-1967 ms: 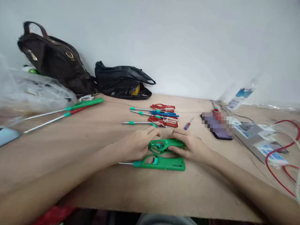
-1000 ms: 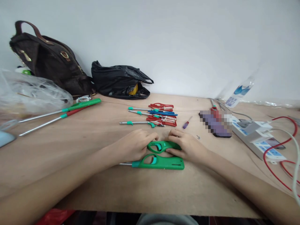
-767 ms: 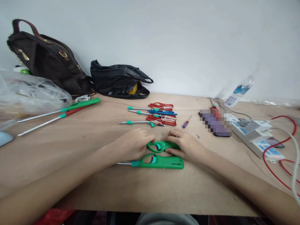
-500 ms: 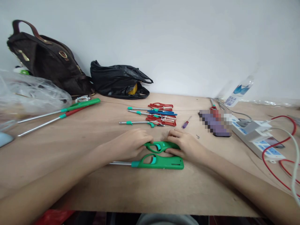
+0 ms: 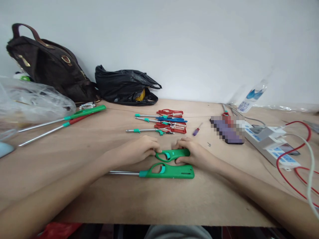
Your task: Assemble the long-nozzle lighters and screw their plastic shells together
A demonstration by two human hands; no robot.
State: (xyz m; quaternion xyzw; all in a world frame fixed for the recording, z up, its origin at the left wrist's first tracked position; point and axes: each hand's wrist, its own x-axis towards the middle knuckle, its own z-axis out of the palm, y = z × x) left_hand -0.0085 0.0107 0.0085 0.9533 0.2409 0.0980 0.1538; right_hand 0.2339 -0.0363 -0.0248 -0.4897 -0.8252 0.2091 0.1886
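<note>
A green gas lighter (image 5: pixel 174 154) with a teal trigger lies sideways between my hands. My left hand (image 5: pixel 147 146) grips its front end, and the fingers hide the metal tube there. At the handle's rear end my right hand (image 5: pixel 190 152) is closed around it, thumb below and fingers above. Nearer to me on the table, a second green lighter (image 5: pixel 171 171) rests with its metal tube pointing left. Beyond the hands lie opened lighter parts: red shells (image 5: pixel 170 113), a blue shell (image 5: pixel 174 119) and metal tubes with teal pieces (image 5: pixel 148 130).
A small purple screwdriver (image 5: pixel 196 131) and screws (image 5: pixel 209 144) lie right of the parts. Farther right are a purple phone (image 5: pixel 229 131), a power strip (image 5: pixel 264 142) with cables and a bottle (image 5: pixel 253 96). Two assembled lighters (image 5: pixel 84 112), a backpack (image 5: pixel 52 69) and a black bag (image 5: pixel 124 84) stand left.
The right hand's fingers have shifted slightly, so more of the held lighter's handle shows. The whole view has moved a little; the other things lie as before.
</note>
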